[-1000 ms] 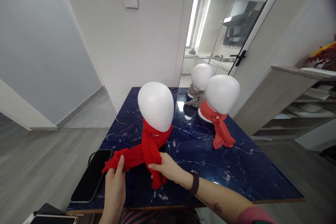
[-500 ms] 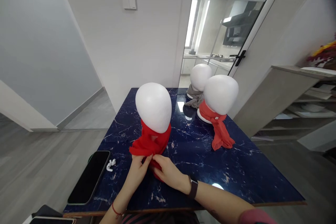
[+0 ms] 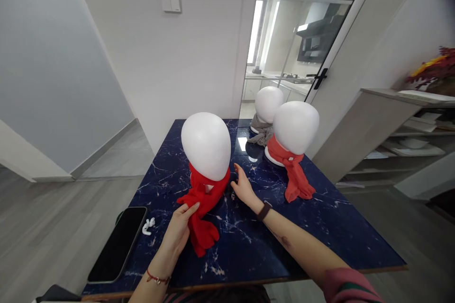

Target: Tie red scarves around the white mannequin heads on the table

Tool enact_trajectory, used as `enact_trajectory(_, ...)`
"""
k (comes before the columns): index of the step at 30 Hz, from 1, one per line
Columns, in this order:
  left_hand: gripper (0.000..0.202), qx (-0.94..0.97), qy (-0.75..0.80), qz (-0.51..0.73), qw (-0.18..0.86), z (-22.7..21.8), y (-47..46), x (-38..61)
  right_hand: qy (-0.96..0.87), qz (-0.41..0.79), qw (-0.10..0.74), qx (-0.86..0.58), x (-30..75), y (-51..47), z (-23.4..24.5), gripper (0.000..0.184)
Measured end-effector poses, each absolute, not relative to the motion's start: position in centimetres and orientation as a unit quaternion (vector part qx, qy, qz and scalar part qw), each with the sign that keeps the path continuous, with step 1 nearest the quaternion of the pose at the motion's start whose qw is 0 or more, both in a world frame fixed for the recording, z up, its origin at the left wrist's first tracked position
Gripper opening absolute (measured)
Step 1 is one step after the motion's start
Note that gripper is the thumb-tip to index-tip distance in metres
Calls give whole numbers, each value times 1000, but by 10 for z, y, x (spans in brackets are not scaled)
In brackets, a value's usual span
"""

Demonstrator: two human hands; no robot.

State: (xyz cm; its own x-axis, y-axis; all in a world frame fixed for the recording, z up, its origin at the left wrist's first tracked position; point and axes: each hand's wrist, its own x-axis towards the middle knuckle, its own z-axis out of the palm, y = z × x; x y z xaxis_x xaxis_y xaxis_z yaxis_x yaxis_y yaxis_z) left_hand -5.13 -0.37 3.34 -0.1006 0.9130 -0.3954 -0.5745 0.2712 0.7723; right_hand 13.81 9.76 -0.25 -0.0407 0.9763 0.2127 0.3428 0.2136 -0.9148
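Observation:
A white mannequin head stands on the near part of the table, with a bright red scarf wrapped round its neck and knotted in front. The scarf's loose ends hang down onto the tabletop. My left hand pinches the scarf's left side beside the knot, thumb on top. To the right of the neck, my right hand is raised with fingers apart, holding nothing and close to the scarf's right edge.
Farther right on the dark blue marbled table stands a mannequin head in a coral scarf. Behind it is another head with a grey scarf. A phone and white earbuds lie at left.
My right hand has left the knot and moved up and right, its fingers opening. The scarf's ends now hang down in view. My left hand has shifted slightly left, still at the scarf.

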Motion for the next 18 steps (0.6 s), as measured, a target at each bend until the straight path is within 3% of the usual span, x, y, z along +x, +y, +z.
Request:
enact_trajectory(3, 24, 174, 466, 576, 649, 31, -4, -51, -704, 312, 396, -500, 141, 129, -12, 71)
enact_trajectory(9, 19, 152, 422, 603, 660, 25, -6, -50, -764, 247, 317, -505, 129, 125, -13, 52)
enact_trajectory(18, 20, 116, 427, 629, 639, 30, -4, -62, -750, 182, 318, -551, 117, 89, -21, 54)
